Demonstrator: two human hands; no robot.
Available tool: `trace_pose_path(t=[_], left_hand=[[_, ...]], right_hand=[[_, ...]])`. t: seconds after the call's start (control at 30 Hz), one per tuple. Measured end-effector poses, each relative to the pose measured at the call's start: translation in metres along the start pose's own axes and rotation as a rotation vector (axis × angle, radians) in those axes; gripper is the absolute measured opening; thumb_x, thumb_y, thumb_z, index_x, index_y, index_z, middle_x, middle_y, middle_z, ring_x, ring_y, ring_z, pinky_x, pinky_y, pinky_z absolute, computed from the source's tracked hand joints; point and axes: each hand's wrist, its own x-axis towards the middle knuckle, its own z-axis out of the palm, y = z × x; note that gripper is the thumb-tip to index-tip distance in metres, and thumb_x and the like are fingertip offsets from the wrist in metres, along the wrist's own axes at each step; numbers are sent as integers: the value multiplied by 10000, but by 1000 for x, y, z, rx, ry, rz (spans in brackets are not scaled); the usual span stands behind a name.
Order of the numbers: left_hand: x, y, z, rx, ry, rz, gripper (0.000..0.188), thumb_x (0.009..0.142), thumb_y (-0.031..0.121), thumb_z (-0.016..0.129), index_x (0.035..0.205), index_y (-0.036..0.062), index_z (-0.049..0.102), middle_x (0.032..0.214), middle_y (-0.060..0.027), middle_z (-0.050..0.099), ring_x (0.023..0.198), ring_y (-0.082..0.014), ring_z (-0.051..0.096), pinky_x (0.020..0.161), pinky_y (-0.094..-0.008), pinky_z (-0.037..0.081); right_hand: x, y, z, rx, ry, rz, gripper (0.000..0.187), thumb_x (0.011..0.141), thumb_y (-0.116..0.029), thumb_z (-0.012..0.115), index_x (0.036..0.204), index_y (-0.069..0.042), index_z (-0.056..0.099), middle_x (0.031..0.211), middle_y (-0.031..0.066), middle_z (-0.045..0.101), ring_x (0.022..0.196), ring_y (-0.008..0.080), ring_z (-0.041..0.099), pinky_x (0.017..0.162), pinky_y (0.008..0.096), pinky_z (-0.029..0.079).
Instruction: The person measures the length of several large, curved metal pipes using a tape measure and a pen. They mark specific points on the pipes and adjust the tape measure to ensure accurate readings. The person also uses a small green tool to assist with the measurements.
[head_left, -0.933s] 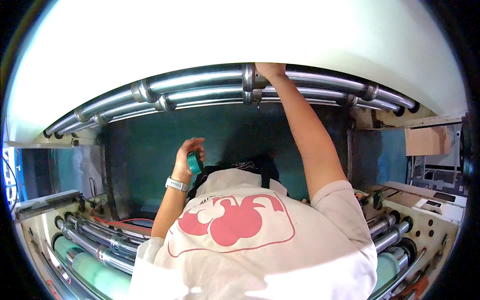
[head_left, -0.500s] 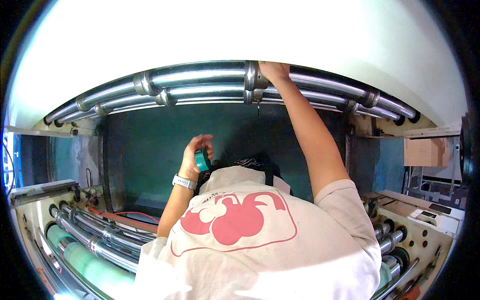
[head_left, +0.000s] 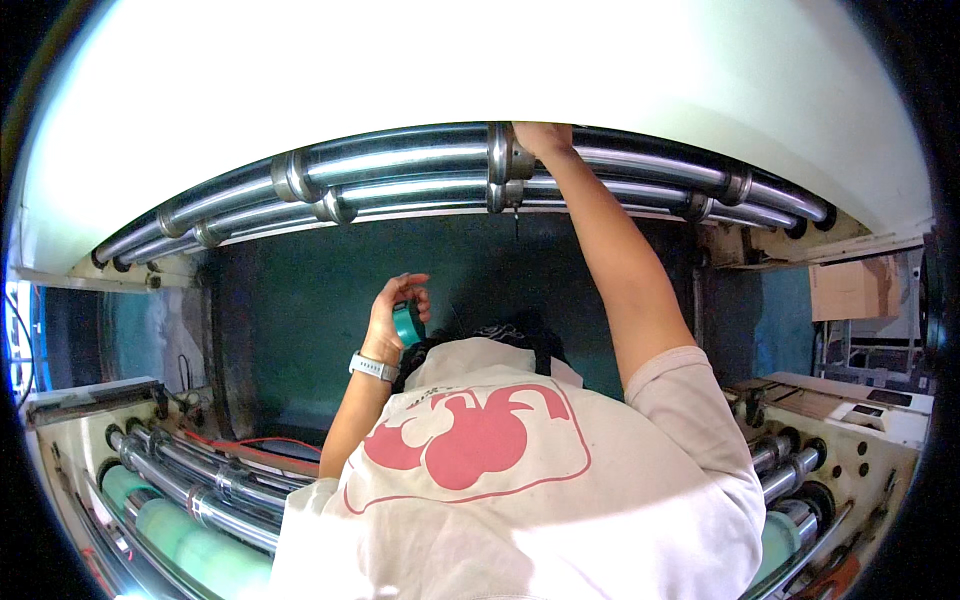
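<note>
We curl our left hand [head_left: 386, 318] round a teal object [head_left: 406, 324] near our shirt [head_left: 520, 440], while our right hand [head_left: 543, 139] is at the upper steel bar [head_left: 650, 164] beside a collar [head_left: 499, 150], its fingers hidden by the white panel [head_left: 480, 65], so we cannot tell whether it grips.

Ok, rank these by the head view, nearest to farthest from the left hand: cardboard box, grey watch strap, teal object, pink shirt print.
1. Teal object, held in the left hand.
2. Grey watch strap, around the left wrist.
3. Pink shirt print, lower and to the right.
4. Cardboard box, near the picture's right edge.
</note>
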Motion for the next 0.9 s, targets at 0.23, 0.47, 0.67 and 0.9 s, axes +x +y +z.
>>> trace_pose_path(t=[0.23, 0.47, 0.67, 0.9], left_hand=[[-5, 4, -1, 1, -12, 0, 340, 821, 292, 495, 961, -13, 550, 691, -52, 529, 578, -144, 486, 486, -260, 405], [-1, 8, 4, 104, -26, 2, 400, 824, 337, 490, 1030, -5, 521, 726, -71, 531, 579, -148, 494, 493, -264, 416], [-25, 41, 41, 635, -150, 33, 599, 836, 450, 466, 1259, 47, 334, 892, -113, 517, 590, -146, 509, 509, -272, 427], [-15, 66, 51, 1192, -432, 234, 809, 811, 443, 547, 1373, 39, 129, 852, -120, 543, 745, -204, 540, 675, -293, 433]], right_hand=[[-7, 3, 0, -11, 1, -26, 444, 836, -371, 484, 1165, -73, 503, 1141, 166, 520, 1062, 313, 490, 894, 420, 387], [-12, 13, 8, 13, 66, -62, 441, 818, -364, 517, 1120, -42, 513, 1081, 200, 524, 1017, 335, 495, 890, 450, 368], [-100, -43, -48, 716, -239, 217, 301, 797, -291, 590, 936, -25, 566, 837, 144, 589, 755, 262, 574, 686, 381, 451], [-213, -126, -27, 1303, -889, 115, 240, 782, -167, 602, 962, -15, 557, 845, 105, 610, 784, 195, 584, 720, 335, 458]])
